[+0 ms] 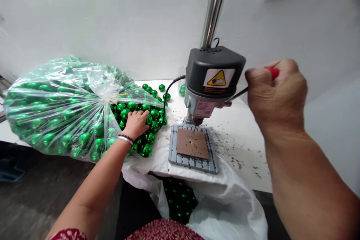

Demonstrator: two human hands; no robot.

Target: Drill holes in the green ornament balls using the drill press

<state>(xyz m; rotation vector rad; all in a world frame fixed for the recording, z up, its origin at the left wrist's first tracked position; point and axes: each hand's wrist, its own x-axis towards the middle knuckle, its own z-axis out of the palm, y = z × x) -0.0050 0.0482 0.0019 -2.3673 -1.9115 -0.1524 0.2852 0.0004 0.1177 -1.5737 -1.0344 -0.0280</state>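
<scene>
My left hand (136, 123) lies over a heap of shiny green ball ornaments (146, 150). Its thumb and bent fingers are around one green ball (149, 119) at the heap's right side. My right hand (277, 93) is wrapped round the red knob (272, 73) on the drill press lever. The dark drill press (215, 69) stands between my hands, its bit (194, 129) pointing down. Under the bit, a square brown board (194, 144) with a small hole rests on the grey slotted base (173, 153); no ball sits on it.
A big clear plastic bag (105, 93) of green balls fills the left of the white table (244, 131). A black cord (167, 92) runs beside the drill. Dark shavings (236, 159) litter the tabletop. A white bag (236, 210) with green balls inside hangs at the front edge.
</scene>
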